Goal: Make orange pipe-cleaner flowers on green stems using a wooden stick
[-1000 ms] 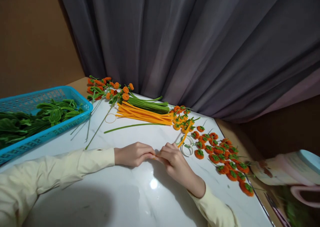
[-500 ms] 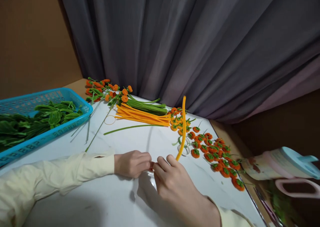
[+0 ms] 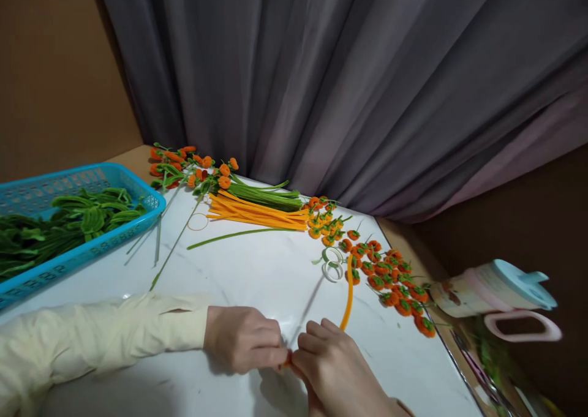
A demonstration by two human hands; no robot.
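Observation:
My left hand (image 3: 245, 338) and my right hand (image 3: 333, 365) meet low over the white table, fingers pinched together on an orange fuzzy stem (image 3: 350, 291). Its free end arcs up and away above my right hand; a small orange bit shows between the fingertips, the rest hidden. Behind them lie a bundle of orange stems (image 3: 257, 213), a bundle of green stems (image 3: 271, 196) and one loose green stem (image 3: 234, 236). Small orange pieces with green tops (image 3: 382, 269) are scattered to the right, beside two tape rolls (image 3: 332, 265).
A blue basket (image 3: 142, 220) of green leafy pieces stands at the left. Orange flowers on stems (image 3: 177, 163) lie at the back left. A cup with a pink handle (image 3: 473, 289) and scissors (image 3: 480, 368) are at the right, below a grey curtain (image 3: 294, 86).
Both hands have moved lower in view and slightly right. The orange stem's free end has swung down and right, and the whole view has shifted a little.

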